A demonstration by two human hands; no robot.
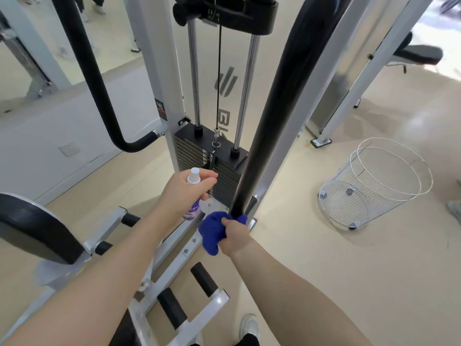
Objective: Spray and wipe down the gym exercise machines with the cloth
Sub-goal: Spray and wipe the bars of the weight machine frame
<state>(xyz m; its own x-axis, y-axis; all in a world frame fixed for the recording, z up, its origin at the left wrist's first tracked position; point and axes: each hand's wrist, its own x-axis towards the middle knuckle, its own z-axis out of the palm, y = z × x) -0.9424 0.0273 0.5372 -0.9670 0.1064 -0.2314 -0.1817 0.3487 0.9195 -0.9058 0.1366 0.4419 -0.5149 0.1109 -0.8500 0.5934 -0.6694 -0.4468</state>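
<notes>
A white cable machine with a black weight stack (212, 156) stands straight ahead. A long black padded bar (279, 101) slants down on its right side. My right hand (235, 236) grips a blue cloth (212, 233) wrapped around the lower end of that bar. My left hand (184, 193) holds a small spray bottle (194, 193) with a white nozzle and purple label, upright, just left of the cloth and in front of the weight stack.
A second black curved bar (92, 78) hangs at left. A black seat pad (32, 228) sits low left, with black foot rollers (202, 278) on the white frame below. A wire mesh basket (374, 183) lies tilted on the floor at right. A bench (416, 54) is far right.
</notes>
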